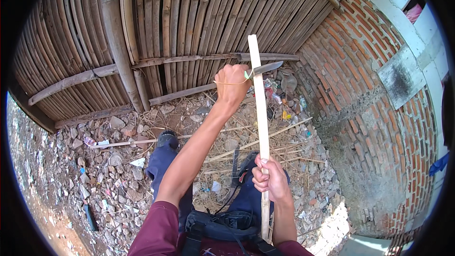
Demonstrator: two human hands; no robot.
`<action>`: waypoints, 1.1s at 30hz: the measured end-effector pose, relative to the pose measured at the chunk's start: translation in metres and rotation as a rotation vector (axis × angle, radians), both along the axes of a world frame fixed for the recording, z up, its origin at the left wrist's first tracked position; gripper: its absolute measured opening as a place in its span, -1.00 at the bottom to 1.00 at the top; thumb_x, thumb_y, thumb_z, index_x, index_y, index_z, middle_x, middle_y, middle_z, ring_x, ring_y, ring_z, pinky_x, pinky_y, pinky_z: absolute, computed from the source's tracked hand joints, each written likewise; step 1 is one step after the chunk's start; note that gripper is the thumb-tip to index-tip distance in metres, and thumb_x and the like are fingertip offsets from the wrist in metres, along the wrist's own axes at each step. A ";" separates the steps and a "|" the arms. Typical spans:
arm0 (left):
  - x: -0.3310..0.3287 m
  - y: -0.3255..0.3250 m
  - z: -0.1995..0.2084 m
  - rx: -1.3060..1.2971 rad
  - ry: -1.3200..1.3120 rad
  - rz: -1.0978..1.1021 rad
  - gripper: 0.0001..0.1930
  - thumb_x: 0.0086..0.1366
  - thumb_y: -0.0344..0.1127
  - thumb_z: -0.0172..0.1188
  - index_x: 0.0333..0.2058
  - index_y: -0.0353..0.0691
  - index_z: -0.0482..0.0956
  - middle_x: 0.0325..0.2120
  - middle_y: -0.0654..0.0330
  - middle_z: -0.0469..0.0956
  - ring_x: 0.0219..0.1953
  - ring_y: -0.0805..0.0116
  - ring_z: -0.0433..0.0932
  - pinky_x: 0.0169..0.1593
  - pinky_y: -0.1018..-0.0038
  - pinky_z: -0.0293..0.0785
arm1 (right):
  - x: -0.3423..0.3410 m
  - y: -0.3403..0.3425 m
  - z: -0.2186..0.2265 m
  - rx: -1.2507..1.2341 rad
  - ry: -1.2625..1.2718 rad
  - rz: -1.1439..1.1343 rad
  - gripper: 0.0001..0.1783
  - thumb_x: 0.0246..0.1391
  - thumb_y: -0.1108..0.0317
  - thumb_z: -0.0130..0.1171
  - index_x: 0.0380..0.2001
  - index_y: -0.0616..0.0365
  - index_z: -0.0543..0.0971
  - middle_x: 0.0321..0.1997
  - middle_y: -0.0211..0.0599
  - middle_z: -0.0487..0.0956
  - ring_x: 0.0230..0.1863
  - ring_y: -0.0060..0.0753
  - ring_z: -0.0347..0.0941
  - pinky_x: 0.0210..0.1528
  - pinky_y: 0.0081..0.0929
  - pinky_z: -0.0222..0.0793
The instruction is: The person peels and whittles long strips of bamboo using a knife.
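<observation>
A long pale strip of wood or bamboo (261,114) stands nearly upright in front of me. My right hand (271,178) is wrapped round its lower part, and its bottom end reaches down by my waist. Farther up, my left hand (232,84) is closed round a knife, the handle mostly hidden by the fingers. The knife's blade (269,68) crosses the strip near its top and points right. A thin curled sliver (230,83) hangs across the back of my left hand.
A wall of bamboo slats (189,19) rises ahead, with a brick wall (374,137) on the right. Stones and litter (113,161) cover the ground, with thin sticks (258,140) lying across it. A dark sheath-like object (90,217) lies at lower left.
</observation>
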State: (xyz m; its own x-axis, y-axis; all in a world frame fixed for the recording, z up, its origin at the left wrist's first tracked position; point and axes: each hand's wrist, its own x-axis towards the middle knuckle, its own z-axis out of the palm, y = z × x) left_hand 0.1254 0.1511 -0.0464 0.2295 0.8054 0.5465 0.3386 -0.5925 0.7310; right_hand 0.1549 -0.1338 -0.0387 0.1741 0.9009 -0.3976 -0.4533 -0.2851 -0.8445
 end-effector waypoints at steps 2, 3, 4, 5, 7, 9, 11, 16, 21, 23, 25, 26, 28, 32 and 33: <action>0.008 0.002 -0.002 0.057 0.025 0.017 -0.87 0.08 -0.37 0.44 -0.35 -0.18 0.81 -0.49 -0.16 0.68 -0.34 -0.24 0.70 -0.26 -0.06 0.61 | 0.003 -0.005 0.000 0.022 0.006 -0.015 -0.83 0.48 0.19 -0.08 -0.21 0.01 0.33 -0.63 -0.65 0.12 -0.72 -0.78 -0.07 -0.72 -0.64 -0.18; 0.009 0.003 -0.005 0.065 0.033 0.014 -0.87 0.08 -0.37 0.44 -0.35 -0.18 0.81 -0.49 -0.16 0.68 -0.34 -0.24 0.70 -0.26 -0.06 0.61 | 0.004 -0.006 0.000 0.012 -0.006 -0.009 -0.83 0.48 0.20 -0.08 -0.22 0.01 0.32 -0.63 -0.64 0.11 -0.72 -0.78 -0.08 -0.72 -0.64 -0.19; 0.007 0.005 -0.008 0.057 0.031 0.003 -0.85 0.05 -0.39 0.43 -0.35 -0.18 0.81 -0.48 -0.18 0.68 -0.34 -0.24 0.71 -0.25 -0.06 0.62 | 0.003 -0.007 -0.001 0.001 -0.018 -0.003 -0.83 0.48 0.20 -0.09 -0.23 0.01 0.32 -0.64 -0.64 0.11 -0.72 -0.78 -0.10 -0.72 -0.64 -0.21; 0.008 0.006 -0.009 0.045 0.016 -0.006 -0.83 0.03 -0.41 0.43 -0.34 -0.18 0.81 -0.47 -0.19 0.69 -0.33 -0.24 0.71 -0.23 -0.05 0.63 | 0.003 -0.010 0.000 0.006 -0.023 -0.004 -0.83 0.48 0.20 -0.09 -0.23 0.01 0.32 -0.64 -0.64 0.11 -0.72 -0.78 -0.10 -0.72 -0.64 -0.21; 0.014 0.010 -0.007 0.050 0.020 0.015 -0.83 0.00 -0.43 0.43 -0.35 -0.21 0.81 -0.46 -0.19 0.69 -0.32 -0.24 0.71 -0.23 -0.03 0.64 | -0.002 -0.020 0.000 -0.018 -0.017 -0.016 -0.83 0.48 0.21 -0.10 -0.23 0.01 0.31 -0.64 -0.63 0.12 -0.72 -0.78 -0.09 -0.72 -0.65 -0.20; 0.016 0.013 0.001 0.033 0.074 0.009 -0.83 0.00 -0.44 0.43 -0.35 -0.21 0.81 -0.45 -0.20 0.69 -0.32 -0.25 0.71 -0.21 -0.03 0.64 | -0.002 -0.031 -0.001 -0.018 -0.009 -0.020 -0.83 0.47 0.21 -0.10 -0.23 0.01 0.32 -0.64 -0.63 0.12 -0.72 -0.78 -0.09 -0.72 -0.65 -0.20; 0.014 0.016 0.007 0.132 0.086 0.006 -0.83 0.01 -0.45 0.41 -0.35 -0.24 0.80 -0.45 -0.22 0.69 -0.33 -0.28 0.71 -0.23 -0.04 0.64 | -0.004 -0.040 0.002 -0.032 -0.009 -0.043 -0.83 0.47 0.21 -0.09 -0.23 0.01 0.32 -0.64 -0.63 0.13 -0.72 -0.78 -0.07 -0.72 -0.65 -0.19; -0.008 0.069 0.031 -0.046 0.115 0.157 -0.85 0.15 -0.43 0.28 -0.37 -0.41 0.75 -0.37 -0.30 0.69 -0.22 -0.37 0.71 -0.12 -0.11 0.64 | -0.028 -0.081 0.000 -0.096 0.002 0.131 -0.80 0.47 0.18 -0.06 -0.24 0.02 0.32 -0.62 -0.64 0.12 -0.69 -0.77 -0.08 -0.68 -0.65 -0.19; -0.015 0.052 0.032 0.001 0.112 0.138 -0.83 0.16 -0.40 0.28 -0.34 -0.37 0.77 -0.35 -0.31 0.69 -0.22 -0.37 0.69 -0.11 -0.10 0.63 | 0.003 -0.099 0.011 -0.001 0.015 -0.002 -0.79 0.48 0.16 -0.07 -0.21 0.04 0.34 -0.62 -0.63 0.12 -0.71 -0.77 -0.09 -0.69 -0.65 -0.17; -0.017 0.043 0.024 -0.010 0.070 0.034 -0.84 0.17 -0.39 0.26 -0.36 -0.35 0.76 -0.42 -0.30 0.67 -0.24 -0.39 0.67 -0.11 -0.11 0.61 | 0.021 -0.091 0.021 0.048 0.034 -0.063 -0.80 0.49 0.17 -0.08 -0.21 0.03 0.34 -0.62 -0.64 0.11 -0.71 -0.78 -0.10 -0.71 -0.66 -0.17; -0.017 0.010 0.022 -0.012 -0.014 -0.067 -0.84 0.15 -0.44 0.18 -0.56 -0.42 0.56 -0.52 -0.31 0.56 -0.35 -0.43 0.57 -0.23 -0.06 0.54 | 0.037 -0.080 0.022 0.102 0.079 -0.039 -0.80 0.49 0.17 -0.10 -0.21 0.02 0.34 -0.62 -0.64 0.10 -0.71 -0.78 -0.10 -0.71 -0.67 -0.17; -0.015 -0.009 0.020 0.003 -0.033 -0.119 -0.83 0.14 -0.46 0.17 -0.58 -0.43 0.51 -0.54 -0.31 0.52 -0.40 -0.42 0.53 -0.28 -0.02 0.51 | 0.043 -0.076 0.021 0.144 0.123 -0.008 -0.80 0.50 0.17 -0.11 -0.21 0.01 0.33 -0.62 -0.65 0.10 -0.72 -0.79 -0.11 -0.72 -0.67 -0.17; -0.009 -0.040 0.020 -0.012 -0.069 -0.228 -0.84 0.11 -0.49 0.17 -0.60 -0.43 0.46 -0.58 -0.30 0.45 -0.48 -0.38 0.47 -0.35 0.06 0.46 | 0.048 -0.067 0.020 0.154 0.150 -0.007 -0.80 0.51 0.18 -0.13 -0.22 0.01 0.33 -0.62 -0.66 0.11 -0.71 -0.79 -0.10 -0.72 -0.67 -0.18; -0.010 -0.082 0.019 0.012 -0.065 -0.274 -0.90 0.09 -0.50 0.19 -0.57 -0.40 0.56 -0.56 -0.27 0.53 -0.47 -0.35 0.54 -0.34 0.03 0.53 | 0.047 -0.054 0.021 0.167 0.206 0.057 -0.78 0.52 0.17 -0.15 -0.24 0.00 0.34 -0.63 -0.68 0.12 -0.71 -0.80 -0.07 -0.73 -0.69 -0.17; -0.009 -0.089 0.016 0.082 -0.053 -0.273 -0.91 0.09 -0.50 0.20 -0.55 -0.38 0.61 -0.54 -0.25 0.57 -0.44 -0.34 0.58 -0.31 -0.01 0.57 | 0.045 -0.052 0.022 0.169 0.208 0.073 -0.78 0.52 0.17 -0.14 -0.24 -0.01 0.34 -0.63 -0.68 0.12 -0.72 -0.80 -0.06 -0.73 -0.69 -0.18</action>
